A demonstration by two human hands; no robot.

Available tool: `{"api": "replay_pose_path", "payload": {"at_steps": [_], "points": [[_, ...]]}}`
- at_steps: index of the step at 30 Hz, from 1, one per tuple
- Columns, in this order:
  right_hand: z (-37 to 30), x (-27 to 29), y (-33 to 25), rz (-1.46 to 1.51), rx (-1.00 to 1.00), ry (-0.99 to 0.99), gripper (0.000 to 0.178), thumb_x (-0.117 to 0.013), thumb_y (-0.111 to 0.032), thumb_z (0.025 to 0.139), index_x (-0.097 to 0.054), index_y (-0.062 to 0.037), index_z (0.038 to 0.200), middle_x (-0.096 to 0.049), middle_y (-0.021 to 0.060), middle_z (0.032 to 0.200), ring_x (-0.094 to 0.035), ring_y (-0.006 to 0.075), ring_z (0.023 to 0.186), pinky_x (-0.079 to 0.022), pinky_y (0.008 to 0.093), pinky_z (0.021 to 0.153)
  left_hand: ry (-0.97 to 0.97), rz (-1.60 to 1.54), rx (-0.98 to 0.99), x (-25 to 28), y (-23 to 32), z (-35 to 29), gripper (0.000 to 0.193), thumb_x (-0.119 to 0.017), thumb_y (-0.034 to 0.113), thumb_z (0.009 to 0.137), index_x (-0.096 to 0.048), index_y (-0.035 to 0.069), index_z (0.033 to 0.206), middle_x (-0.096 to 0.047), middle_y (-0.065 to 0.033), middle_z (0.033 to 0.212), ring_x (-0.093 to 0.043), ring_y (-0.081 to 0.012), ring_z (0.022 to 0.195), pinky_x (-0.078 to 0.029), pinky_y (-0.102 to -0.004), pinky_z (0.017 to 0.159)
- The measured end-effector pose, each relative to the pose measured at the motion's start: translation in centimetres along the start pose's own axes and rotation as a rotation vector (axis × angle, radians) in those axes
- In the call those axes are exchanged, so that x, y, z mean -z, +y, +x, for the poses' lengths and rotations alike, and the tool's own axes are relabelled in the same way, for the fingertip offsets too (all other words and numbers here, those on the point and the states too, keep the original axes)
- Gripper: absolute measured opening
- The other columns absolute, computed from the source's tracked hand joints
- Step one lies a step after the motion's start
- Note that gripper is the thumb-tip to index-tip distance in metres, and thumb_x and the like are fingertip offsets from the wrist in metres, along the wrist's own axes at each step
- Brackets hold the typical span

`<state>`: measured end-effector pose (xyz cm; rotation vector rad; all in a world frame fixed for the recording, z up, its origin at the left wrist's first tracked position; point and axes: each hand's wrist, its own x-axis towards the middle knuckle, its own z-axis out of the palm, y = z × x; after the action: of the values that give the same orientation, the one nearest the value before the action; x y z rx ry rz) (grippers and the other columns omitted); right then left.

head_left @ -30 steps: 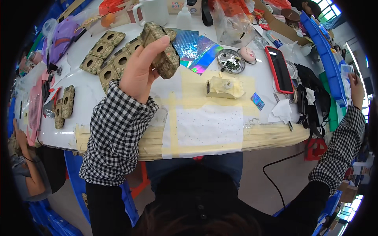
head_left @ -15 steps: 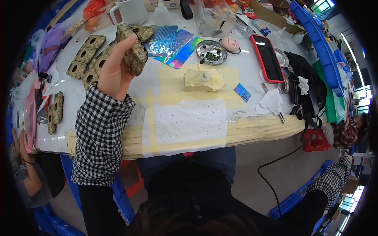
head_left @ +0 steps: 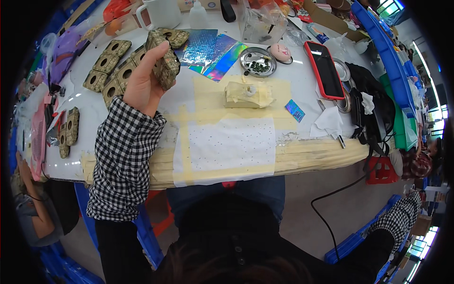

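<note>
Olive-brown patterned case [head_left: 165,71] in my left hand [head_left: 142,87], lifted above the far left part of the white table [head_left: 118,123]. Thumb runs up its near side, the other fingers curl round the far side; grip closed firmly on it. Checked sleeve [head_left: 123,161] comes up from the lower edge to that hand.

More cases of the same pattern [head_left: 111,66] lie in a row on the table just left of my hand, each with a round hole in its face. Two more [head_left: 68,132] sit near the left rim.

Just beyond the held case: holographic sheets [head_left: 213,49], shiny blue-green. Right of them a small round metal dish [head_left: 257,61] with dark beads in it. A lump wrapped in masking tape [head_left: 248,94] sits on a taped patch near the table's middle; a white dotted sheet [head_left: 231,144] lies taped at the near edge. A red-cased phone [head_left: 326,71] lies to the right.

My right arm's checked sleeve [head_left: 399,220] hangs low at the far right, off the table; the hand itself I cannot make out.
</note>
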<state>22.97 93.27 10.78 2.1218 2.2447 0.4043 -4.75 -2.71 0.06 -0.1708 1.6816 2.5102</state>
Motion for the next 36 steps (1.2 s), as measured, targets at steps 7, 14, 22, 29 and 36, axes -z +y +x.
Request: {"api": "replay_pose_path", "payload": {"at_steps": [7,14,22,29,36], "points": [[-0.2,-0.3,-0.2,0.017,-0.002,0.006,0.042,-0.056,-0.035,0.088,-0.06,-0.0071,0.119,-0.064,0.0148,0.112,-0.061,0.0311,0.102,-0.048,0.0384,0.088,0.052,-0.021,0.0,-0.4,0.2,-0.4,0.021,-0.064,0.032,0.086,-0.057,0.014,0.095,-0.058,0.0027,0.08,-0.058,-0.0108,0.074,-0.05,-0.0315,0.073],[-0.2,-0.4,-0.5,0.028,-0.008,0.005,0.042,-0.055,-0.035,0.089,-0.06,-0.0073,0.119,-0.063,0.0149,0.113,-0.061,0.0311,0.102,-0.048,0.0384,0.088,0.036,-0.041,0.008,-0.6,0.2,-0.5,0.021,-0.064,0.03,0.086,-0.056,0.012,0.092,-0.058,0.0008,0.077,-0.059,-0.0118,0.072,-0.052,-0.0324,0.076],[-0.4,-0.8,-0.3,0.043,-0.017,0.011,0.041,-0.055,-0.035,0.089,-0.06,-0.0074,0.12,-0.063,0.0149,0.113,-0.061,0.0311,0.102,-0.048,0.0385,0.088,0.045,-0.049,0.004,-0.6,0.1,-0.5,0.02,-0.064,0.03,0.086,-0.056,0.012,0.092,-0.058,0.0009,0.077,-0.059,-0.0117,0.072,-0.052,-0.0321,0.076],[-0.4,-1.0,-0.3,0.065,-0.027,0.015,0.041,-0.055,-0.035,0.089,-0.06,-0.0076,0.12,-0.063,0.0149,0.114,-0.06,0.0311,0.103,-0.048,0.0386,0.088,0.039,-0.046,0.006,-0.5,0.0,-0.6,0.019,-0.063,0.029,0.087,-0.057,0.013,0.093,-0.058,0.0015,0.078,-0.059,-0.0116,0.073,-0.052,-0.0317,0.075],[-0.4,-1.6,-0.3,0.087,-0.045,0.018,0.041,-0.054,-0.034,0.09,-0.06,-0.0078,0.12,-0.063,0.0149,0.114,-0.06,0.0312,0.103,-0.048,0.0386,0.089,0.045,-0.042,0.021,-0.8,0.0,-0.7,0.02,-0.064,0.029,0.086,-0.057,0.013,0.094,-0.058,0.0018,0.078,-0.059,-0.0118,0.072,-0.051,-0.0313,0.074]]}}
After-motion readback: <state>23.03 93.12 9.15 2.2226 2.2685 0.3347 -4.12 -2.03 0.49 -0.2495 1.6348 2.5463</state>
